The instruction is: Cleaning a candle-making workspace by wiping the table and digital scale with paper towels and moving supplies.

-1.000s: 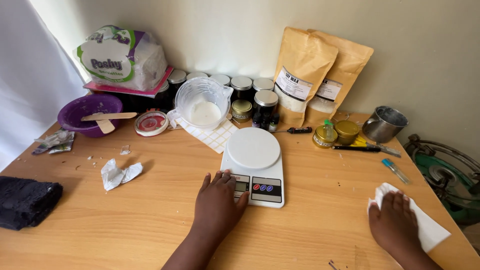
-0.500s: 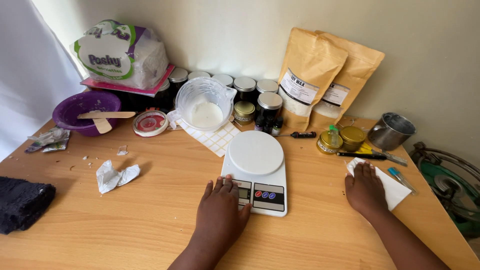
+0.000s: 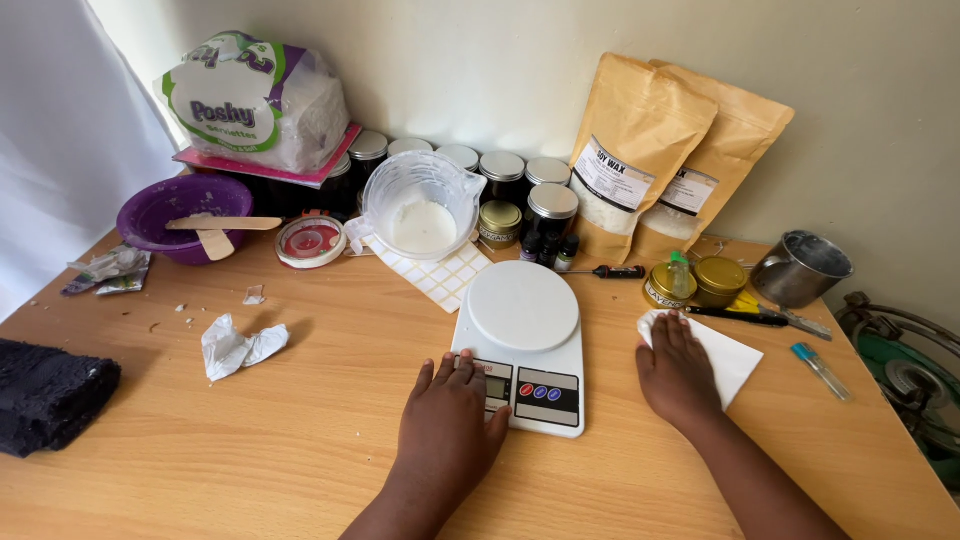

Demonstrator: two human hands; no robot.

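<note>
A white digital kitchen scale (image 3: 524,340) sits in the middle of the wooden table (image 3: 300,440), its round platform bare. My left hand (image 3: 448,415) lies flat against the scale's near left corner, fingers spread, touching its front panel. My right hand (image 3: 677,372) presses flat on a white paper tissue (image 3: 725,358) just right of the scale. Neither hand grips anything.
Behind the scale stand a clear plastic jug (image 3: 422,205) with white wax, several dark lidded jars (image 3: 501,178), two kraft pouches (image 3: 634,150), gold tins (image 3: 718,281) and a steel cup (image 3: 798,268). A purple bowl (image 3: 182,212), crumpled tissue (image 3: 237,345) and a dark cloth (image 3: 48,392) lie at left.
My right hand slid the white tissue from the table's near right corner leftward and away, up beside the scale. My left hand stayed on the scale's front.
</note>
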